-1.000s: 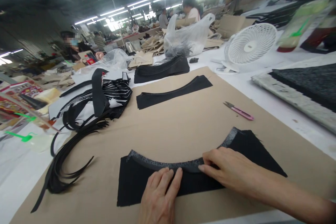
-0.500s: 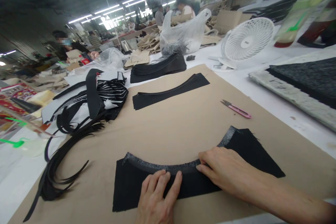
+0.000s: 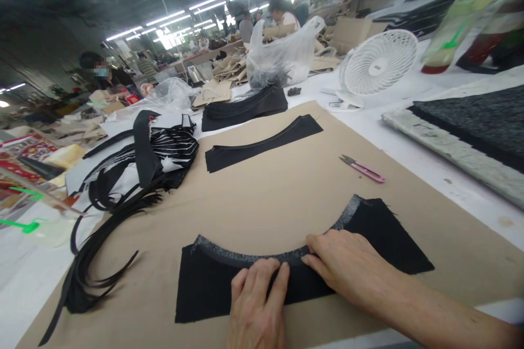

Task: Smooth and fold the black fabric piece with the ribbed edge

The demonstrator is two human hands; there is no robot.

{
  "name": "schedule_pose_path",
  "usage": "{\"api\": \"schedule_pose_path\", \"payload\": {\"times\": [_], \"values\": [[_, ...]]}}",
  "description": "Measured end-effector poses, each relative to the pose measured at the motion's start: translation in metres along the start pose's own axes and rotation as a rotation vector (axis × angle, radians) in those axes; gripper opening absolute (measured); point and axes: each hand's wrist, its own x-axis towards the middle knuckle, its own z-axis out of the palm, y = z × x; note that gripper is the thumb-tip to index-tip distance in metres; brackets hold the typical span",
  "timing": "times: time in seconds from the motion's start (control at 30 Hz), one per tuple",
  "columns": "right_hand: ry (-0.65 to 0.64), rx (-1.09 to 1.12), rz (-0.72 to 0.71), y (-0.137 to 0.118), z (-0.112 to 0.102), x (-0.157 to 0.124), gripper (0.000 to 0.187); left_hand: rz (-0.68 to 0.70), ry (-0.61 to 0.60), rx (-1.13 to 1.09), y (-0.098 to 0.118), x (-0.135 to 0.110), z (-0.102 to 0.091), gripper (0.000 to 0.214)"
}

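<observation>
A black fabric piece with a curved, speckled grey edge lies flat before me on brown paper. My left hand rests on it, fingers stretched out and pressing just below the curve. At the middle of the curved edge, my right hand pinches the folded rim between thumb and fingers. The bit under those fingertips is hidden. Farther off lies a second curved black piece, and behind it a stack of similar pieces. Pink-handled thread snips lie to the right on the brown paper.
Black strips and a bundle of striped cut pieces lie at left. Green-nozzled bottles stand beside them. Beyond are a plastic bag, a white fan and a dark fabric stack. A masked person is in the background.
My left hand has slid a little to the right along the curve, closer to my right hand. The right hand still pinches the rim. The view has shifted slightly.
</observation>
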Motion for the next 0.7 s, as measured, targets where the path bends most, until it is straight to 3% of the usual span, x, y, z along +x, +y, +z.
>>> {"api": "schedule_pose_path", "payload": {"times": [0.17, 0.3, 0.43, 0.53, 0.7], "values": [[-0.006, -0.002, 0.018, 0.001, -0.005, -0.002, 0.022, 0.156, -0.02, 0.012, 0.014, 0.007, 0.022, 0.041], [0.005, 0.089, 0.011, 0.026, -0.013, -0.003, 0.024, 0.086, 0.027, 0.073, 0.012, -0.004, 0.037, 0.043], [-0.038, 0.182, 0.009, 0.059, -0.026, -0.005, 0.029, 0.12, -0.085, 0.127, 0.009, -0.006, 0.036, 0.045], [-0.052, 0.203, -0.005, 0.073, -0.032, -0.005, 0.019, 0.135, -0.062, 0.14, 0.01, 0.0, 0.032, 0.045], [-0.014, 0.148, 0.017, 0.075, -0.028, -0.002, 0.013, 0.117, 0.012, 0.141, 0.015, 0.007, 0.032, 0.042]]}}
